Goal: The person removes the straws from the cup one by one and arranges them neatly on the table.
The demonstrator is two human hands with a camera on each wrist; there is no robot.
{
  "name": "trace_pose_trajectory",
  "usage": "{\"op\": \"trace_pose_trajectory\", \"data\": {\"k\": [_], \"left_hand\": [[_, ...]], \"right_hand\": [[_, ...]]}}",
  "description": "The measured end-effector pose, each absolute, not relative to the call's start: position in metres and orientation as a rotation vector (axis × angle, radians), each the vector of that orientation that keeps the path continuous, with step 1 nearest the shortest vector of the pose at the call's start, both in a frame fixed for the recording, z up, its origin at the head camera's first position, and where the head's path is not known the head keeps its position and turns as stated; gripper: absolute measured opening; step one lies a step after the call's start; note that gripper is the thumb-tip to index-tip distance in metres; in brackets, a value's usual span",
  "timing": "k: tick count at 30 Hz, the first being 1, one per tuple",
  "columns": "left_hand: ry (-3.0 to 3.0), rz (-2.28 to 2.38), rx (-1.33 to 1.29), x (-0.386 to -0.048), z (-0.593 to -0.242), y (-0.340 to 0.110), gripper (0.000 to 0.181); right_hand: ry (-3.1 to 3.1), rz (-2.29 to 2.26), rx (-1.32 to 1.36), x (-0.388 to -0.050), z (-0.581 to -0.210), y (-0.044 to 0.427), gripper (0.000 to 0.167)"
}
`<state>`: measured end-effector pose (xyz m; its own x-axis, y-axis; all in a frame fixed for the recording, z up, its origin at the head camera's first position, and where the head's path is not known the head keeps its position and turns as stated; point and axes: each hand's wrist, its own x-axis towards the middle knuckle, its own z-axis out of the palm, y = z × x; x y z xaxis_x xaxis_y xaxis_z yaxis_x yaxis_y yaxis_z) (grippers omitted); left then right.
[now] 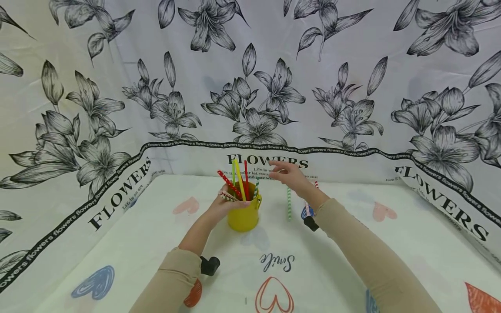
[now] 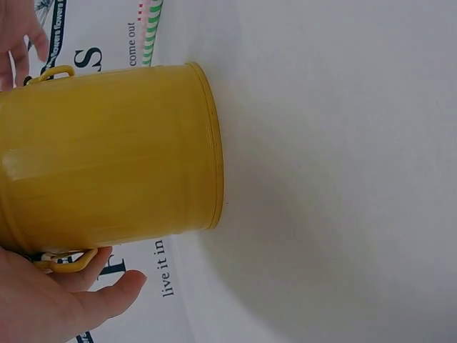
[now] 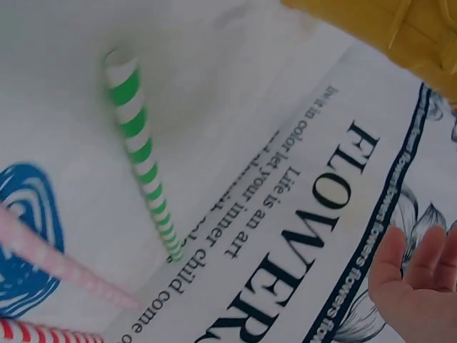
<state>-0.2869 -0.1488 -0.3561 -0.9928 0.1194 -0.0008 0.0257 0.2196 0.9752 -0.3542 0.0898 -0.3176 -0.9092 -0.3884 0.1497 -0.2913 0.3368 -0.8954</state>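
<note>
A yellow bucket (image 1: 243, 219) with small side loops stands upright on the table. Several paper straws rise from it, among them a red one with white dots (image 1: 228, 184), a plain yellow one (image 1: 240, 180) and a green-striped one (image 1: 256, 189). My left hand (image 1: 225, 205) holds the bucket at its upper left side, the thumb lying across the front below the rim. To the right of the bucket, above rim height, my right hand (image 1: 290, 176) hovers with loosely bent fingers and nothing visible in them. A green-and-white striped straw (image 3: 143, 161) lies on the table below it.
Right of the green striped straw lie a pink dotted straw (image 3: 68, 268) and a red-and-white striped straw (image 3: 46, 334), partly hidden by the right arm in the head view. A flower-printed cloth (image 1: 258, 126) hangs behind the table.
</note>
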Motion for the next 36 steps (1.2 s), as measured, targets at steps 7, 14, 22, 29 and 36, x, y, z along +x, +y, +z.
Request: {"op": "trace_pose_trajectory", "data": {"k": [7, 14, 22, 29, 36], "left_hand": [[2.394, 1.927, 0.132, -0.288, -0.361, -0.146, 0.084], [2.368, 1.942, 0.139, -0.288, -0.362, -0.145, 0.083], [2.402, 1.926, 0.165, -0.285, -0.358, -0.148, 0.084], [2.378, 1.936, 0.221, -0.284, -0.354, -0.147, 0.081], [2.387, 1.939, 0.175, -0.285, -0.357, -0.146, 0.079]], "right_hand": [[2.439, -1.774, -0.603, -0.365, -0.325, 0.047, 0.043], [2.464, -1.724, -0.618, -0.365, -0.328, 0.03, 0.046], [2.466, -1.658, -0.719, -0.363, -0.325, 0.012, 0.051], [2.641, -1.559, -0.661, -0.359, -0.318, 0.0, 0.045], [2.763, -1.523, -0.622, -0.358, -0.318, -0.01, 0.038]]}}
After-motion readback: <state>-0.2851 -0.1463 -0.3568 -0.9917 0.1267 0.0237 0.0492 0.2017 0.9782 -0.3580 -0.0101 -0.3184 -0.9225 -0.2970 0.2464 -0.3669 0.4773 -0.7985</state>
